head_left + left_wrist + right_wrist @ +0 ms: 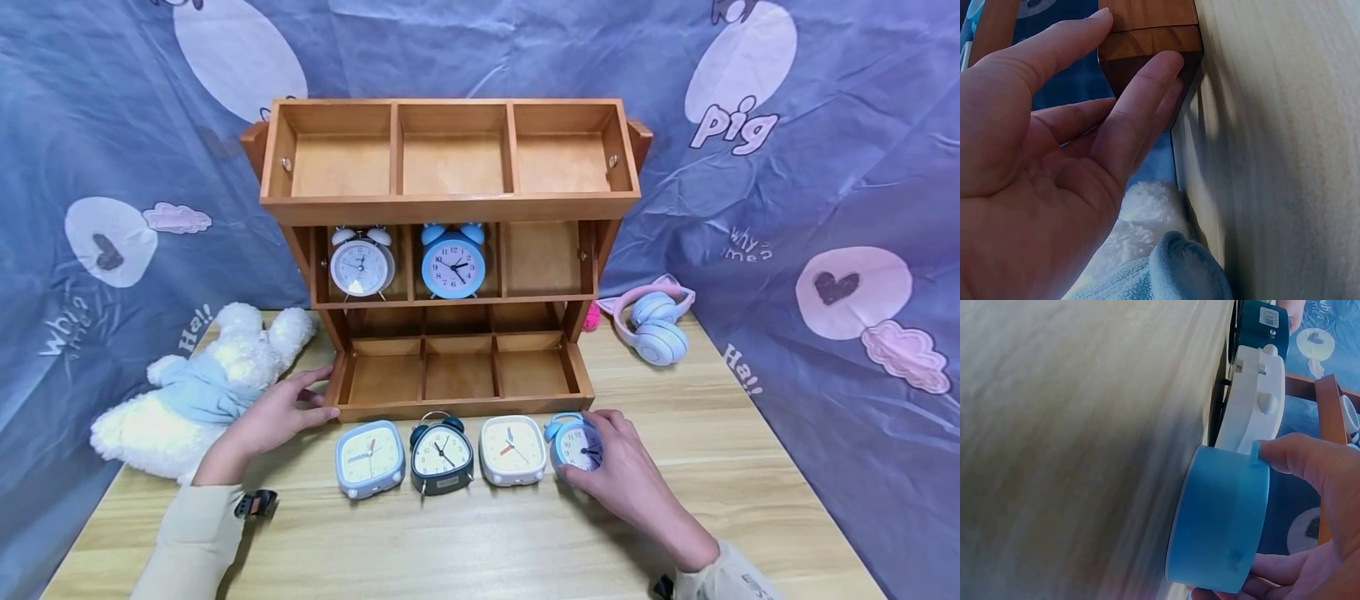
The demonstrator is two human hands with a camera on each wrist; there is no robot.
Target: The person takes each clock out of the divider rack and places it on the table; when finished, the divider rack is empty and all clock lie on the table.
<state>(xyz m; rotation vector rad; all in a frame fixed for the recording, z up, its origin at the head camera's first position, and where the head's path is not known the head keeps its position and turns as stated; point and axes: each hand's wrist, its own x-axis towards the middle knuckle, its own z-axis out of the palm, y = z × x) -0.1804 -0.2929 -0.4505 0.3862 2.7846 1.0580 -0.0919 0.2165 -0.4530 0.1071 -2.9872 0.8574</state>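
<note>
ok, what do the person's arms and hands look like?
Left hand and right hand: ungloved. Pale beige fabric left sleeve and right sleeve; the right shows dark lettering, not fully legible. Black piece with reddish patch beside the left sleeve; small dark piece beside the right.

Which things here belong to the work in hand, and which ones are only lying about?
Seem part of the work:
shelf, touched by left hand
held clock, in right hand
square blue clock, dark clock, square white clock
round white clock, round blue clock, on the shelf

Seem only lying about:
plush toy
headphones
pink thing
</note>
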